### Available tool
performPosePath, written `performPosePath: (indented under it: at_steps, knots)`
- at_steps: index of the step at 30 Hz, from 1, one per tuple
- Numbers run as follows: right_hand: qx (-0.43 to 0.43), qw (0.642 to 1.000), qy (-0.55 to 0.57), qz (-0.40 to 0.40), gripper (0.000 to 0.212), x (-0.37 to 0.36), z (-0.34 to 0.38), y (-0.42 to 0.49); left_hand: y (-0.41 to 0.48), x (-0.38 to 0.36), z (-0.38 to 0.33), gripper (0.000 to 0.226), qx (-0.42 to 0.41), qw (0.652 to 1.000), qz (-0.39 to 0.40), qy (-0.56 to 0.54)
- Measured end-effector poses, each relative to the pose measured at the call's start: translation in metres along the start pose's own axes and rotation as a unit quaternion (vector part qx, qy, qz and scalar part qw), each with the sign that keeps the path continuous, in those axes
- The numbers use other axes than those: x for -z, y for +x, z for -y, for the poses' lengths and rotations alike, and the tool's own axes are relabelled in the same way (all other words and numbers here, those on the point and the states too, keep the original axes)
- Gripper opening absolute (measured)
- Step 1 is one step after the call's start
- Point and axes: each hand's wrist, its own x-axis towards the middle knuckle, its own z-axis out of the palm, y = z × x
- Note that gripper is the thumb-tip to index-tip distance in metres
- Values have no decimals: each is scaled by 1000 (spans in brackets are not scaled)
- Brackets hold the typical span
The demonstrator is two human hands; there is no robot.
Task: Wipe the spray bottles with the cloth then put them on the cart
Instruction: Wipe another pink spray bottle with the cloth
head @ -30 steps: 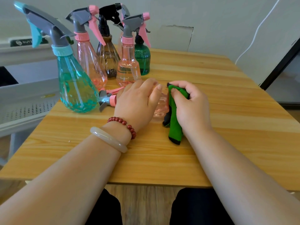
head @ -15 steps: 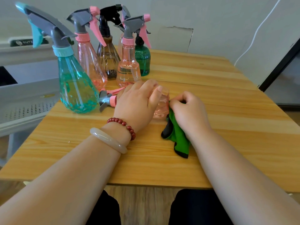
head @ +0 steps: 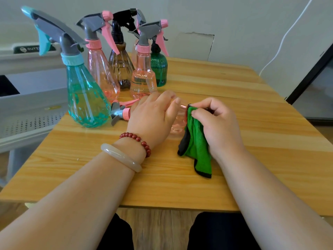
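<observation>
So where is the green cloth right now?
In the head view, the green cloth is in the middle of the table, pinched in the right hand against the end of the pink bottle that lies sideways under the left hand.

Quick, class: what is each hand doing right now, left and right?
Left hand: closed over the pink spray bottle lying on its side.
Right hand: holding the green cloth against that bottle's end.

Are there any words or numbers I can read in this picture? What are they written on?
"OUTI": white letters on the dark label on the grey cart at the left; the rest of the word is hidden behind the trigger of the teal spray bottle.
No other words or numbers can be read anywhere.
</observation>
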Motion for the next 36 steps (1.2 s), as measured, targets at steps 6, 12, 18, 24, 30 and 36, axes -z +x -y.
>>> performPosePath:
  at_steps: [6,12,18,24,30,36]
  knots:
    - [-55,985,-157,38,20,2,-6,3,0,0,-2,75,8,1000,4,-1]
    - [65,995,-65,22,22,0,1,-3,-1,1,-1,71,2,1000,-1,0]
    - [-21,982,-181,50,19,5,-5,0,0,0,-1,74,5,1000,2,1]
    - [22,993,-102,-46,20,1,-7,2,0,0,0,73,8,1000,2,0]
    - [169,981,-95,19,30,-7,-5,-9,1,0,-1,70,8,1000,4,1]
    - [-76,986,-150,21,28,-5,-13,7,0,0,-1,73,11,1000,7,-5]
